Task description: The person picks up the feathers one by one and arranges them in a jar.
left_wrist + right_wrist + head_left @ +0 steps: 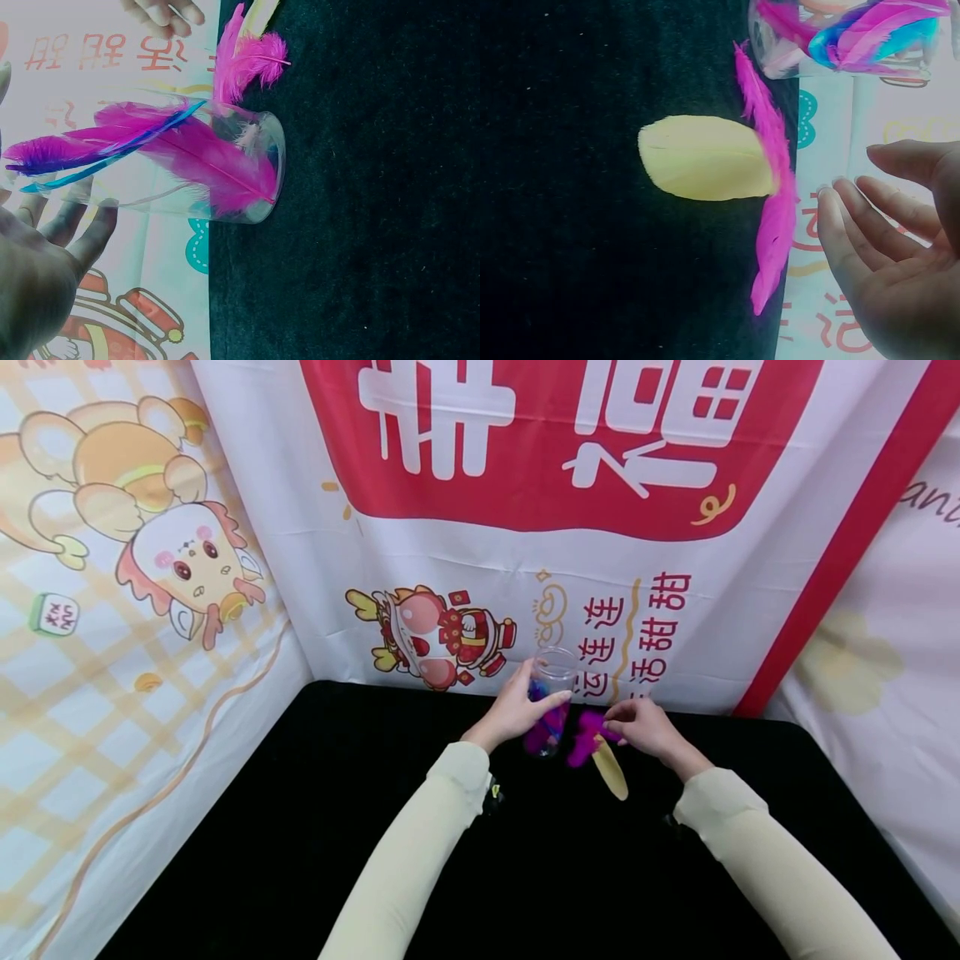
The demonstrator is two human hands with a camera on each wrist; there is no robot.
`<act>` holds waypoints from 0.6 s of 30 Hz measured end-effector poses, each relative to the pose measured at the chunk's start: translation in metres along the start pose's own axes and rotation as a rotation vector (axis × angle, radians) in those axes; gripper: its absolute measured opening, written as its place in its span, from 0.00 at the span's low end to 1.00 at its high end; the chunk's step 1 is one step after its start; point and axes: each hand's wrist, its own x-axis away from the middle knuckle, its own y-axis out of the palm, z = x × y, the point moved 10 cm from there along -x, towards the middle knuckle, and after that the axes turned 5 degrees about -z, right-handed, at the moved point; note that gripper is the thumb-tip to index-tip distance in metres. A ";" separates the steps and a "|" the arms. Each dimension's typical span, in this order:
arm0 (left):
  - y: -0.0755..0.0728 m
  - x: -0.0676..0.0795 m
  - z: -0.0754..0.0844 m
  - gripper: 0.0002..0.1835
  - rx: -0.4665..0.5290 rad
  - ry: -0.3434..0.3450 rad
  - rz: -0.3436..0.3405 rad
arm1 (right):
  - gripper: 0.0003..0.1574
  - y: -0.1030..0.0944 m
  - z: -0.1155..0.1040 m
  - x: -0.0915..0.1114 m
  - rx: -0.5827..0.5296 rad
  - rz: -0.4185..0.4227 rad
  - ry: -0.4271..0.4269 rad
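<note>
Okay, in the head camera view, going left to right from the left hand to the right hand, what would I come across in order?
Left hand, clear cup, loose magenta plumage, yellow feather, right hand.

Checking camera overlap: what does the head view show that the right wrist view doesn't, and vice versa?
Head only: both sleeves, the red banner and the cartoon animal at far left.
Right wrist only: the teal print.
Both: right hand, cup with pink and blue feathers inside, yellow feather, pink feathers outside the cup, black table.
</note>
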 end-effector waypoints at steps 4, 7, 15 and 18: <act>0.000 0.001 0.000 0.44 0.003 -0.005 -0.002 | 0.19 0.004 0.003 0.001 -0.011 -0.002 -0.008; 0.000 0.002 0.001 0.44 0.005 -0.007 -0.003 | 0.19 0.007 0.005 0.000 -0.034 -0.001 -0.009; 0.000 0.002 0.001 0.43 0.010 -0.013 -0.009 | 0.20 0.016 0.013 -0.001 -0.077 -0.026 0.035; 0.000 0.002 0.002 0.43 0.011 -0.008 -0.011 | 0.19 0.020 0.015 0.000 -0.107 -0.036 0.050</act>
